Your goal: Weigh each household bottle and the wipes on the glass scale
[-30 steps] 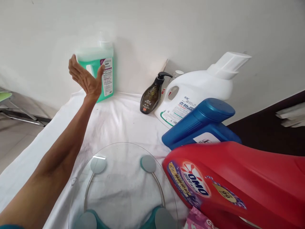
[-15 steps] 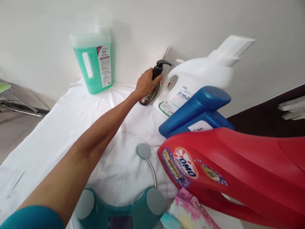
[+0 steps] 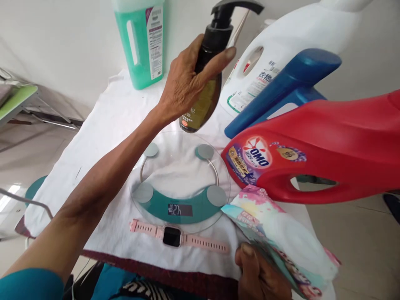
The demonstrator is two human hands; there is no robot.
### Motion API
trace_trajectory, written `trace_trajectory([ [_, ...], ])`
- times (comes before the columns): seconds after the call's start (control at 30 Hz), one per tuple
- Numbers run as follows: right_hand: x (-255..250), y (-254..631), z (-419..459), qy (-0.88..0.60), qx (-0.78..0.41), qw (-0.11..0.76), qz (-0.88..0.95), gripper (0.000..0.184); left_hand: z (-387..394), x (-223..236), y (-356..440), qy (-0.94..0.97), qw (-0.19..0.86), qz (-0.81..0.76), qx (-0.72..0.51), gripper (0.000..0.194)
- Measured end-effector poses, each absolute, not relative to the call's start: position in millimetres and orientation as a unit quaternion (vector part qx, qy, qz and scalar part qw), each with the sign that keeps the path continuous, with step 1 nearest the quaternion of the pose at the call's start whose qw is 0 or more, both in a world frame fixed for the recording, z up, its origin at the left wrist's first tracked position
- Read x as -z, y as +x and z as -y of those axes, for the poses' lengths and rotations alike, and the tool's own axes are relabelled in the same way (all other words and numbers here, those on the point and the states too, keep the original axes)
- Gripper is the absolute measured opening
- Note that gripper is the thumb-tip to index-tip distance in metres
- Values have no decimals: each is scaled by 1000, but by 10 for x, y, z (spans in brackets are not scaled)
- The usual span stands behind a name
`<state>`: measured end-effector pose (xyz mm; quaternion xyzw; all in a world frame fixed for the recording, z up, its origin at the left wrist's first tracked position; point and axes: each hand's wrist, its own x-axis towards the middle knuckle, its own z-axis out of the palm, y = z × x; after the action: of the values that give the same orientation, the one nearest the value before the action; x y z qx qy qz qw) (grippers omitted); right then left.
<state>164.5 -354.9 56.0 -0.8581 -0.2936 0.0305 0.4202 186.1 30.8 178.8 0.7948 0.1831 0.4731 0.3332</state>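
My left hand (image 3: 190, 81) is closed around a dark pump bottle (image 3: 204, 106), thumb and fingers about its neck and upper body. The bottle is held upright, slightly tilted, at the far edge of a round glass scale (image 3: 170, 210) with a teal band and a lit display. At the lower right, my right hand (image 3: 262, 273) has curled fingers against the near edge of a printed pink, white and teal plastic pack (image 3: 281, 233); its grip is partly hidden. A pink-strapped smartwatch (image 3: 171, 236) lies flat in front of the scale.
A green liquid jug (image 3: 142, 46) stands at the back left. Along the right are a white detergent jug (image 3: 265, 66), a blue bottle (image 3: 287, 87) and a large red OMO bottle (image 3: 312, 146). White cloth (image 3: 103, 141) covers the table; a cable (image 3: 28, 200) runs at left.
The pump bottle has come up and nearer to me in my left hand, away from the white jug. My view has dropped, bringing my right hand, the watch and the whole scale into sight.
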Motion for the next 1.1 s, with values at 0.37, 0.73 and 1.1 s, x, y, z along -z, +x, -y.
trace_trajectory([
  [0.37,-460,1724,3562,-822,13,456,341,56,389,-1686,1222,825,374,-183,-382,29],
  [0.73,-463,1702,3568,-820,84,386,414,45,496,-1642,1074,801,433,-189,-368,22],
  [1.1,-776,1799,3234,-745,151,368,535,44,54,-1209,626,778,384,-167,-468,48],
])
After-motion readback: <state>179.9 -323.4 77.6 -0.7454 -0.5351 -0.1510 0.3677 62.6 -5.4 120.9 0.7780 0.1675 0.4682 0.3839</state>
